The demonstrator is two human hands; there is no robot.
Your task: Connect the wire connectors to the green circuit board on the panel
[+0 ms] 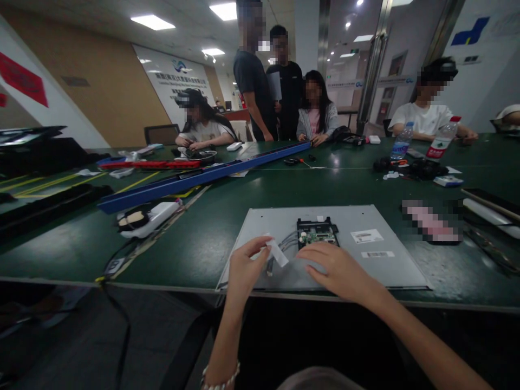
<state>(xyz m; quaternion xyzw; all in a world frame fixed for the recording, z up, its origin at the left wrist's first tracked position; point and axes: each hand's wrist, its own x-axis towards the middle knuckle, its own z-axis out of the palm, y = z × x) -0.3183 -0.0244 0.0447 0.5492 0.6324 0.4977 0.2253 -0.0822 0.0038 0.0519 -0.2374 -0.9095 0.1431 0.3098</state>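
Panel point(392, 273): lying flat on the counter point(195, 246) in front of me, its near edge running just beside the counter's edge.
Circuit board point(319, 237): sitting on the panel in a black frame, grey cables point(289, 238) leading from it toward my left hand point(246, 265).
Left fingers: pinching a white strip point(278, 253) between thumb and forefinger, above the panel; a cable end point(270, 269) is showing just below.
Right hand point(337, 271): hovering by the board's near side, fingers parted and curved; I am seeing nothing in them, and cannot tell whether they are touching the board.
Cable risk: a tug could be straining the connectors, in my judgement, if the strip is sticking to the cables; I cannot tell whether it is.
Board risk: my right fingers could be snagging or pressing exposed parts, the cause being their closeness.
Edge risk: a leaning forearm could be shifting the panel over the counter's edge.
Left surroundings: a long blue bar point(203, 177) is stretching across the counter, a white block point(162, 214) lying nearer me.
Right surroundings: a pink item point(433, 221) is lying beside the panel, two bottles point(402, 143) standing beyond.
Obstruction: my right hand is partly covering the board's near edge; surrounding items are standing clear of both hands.
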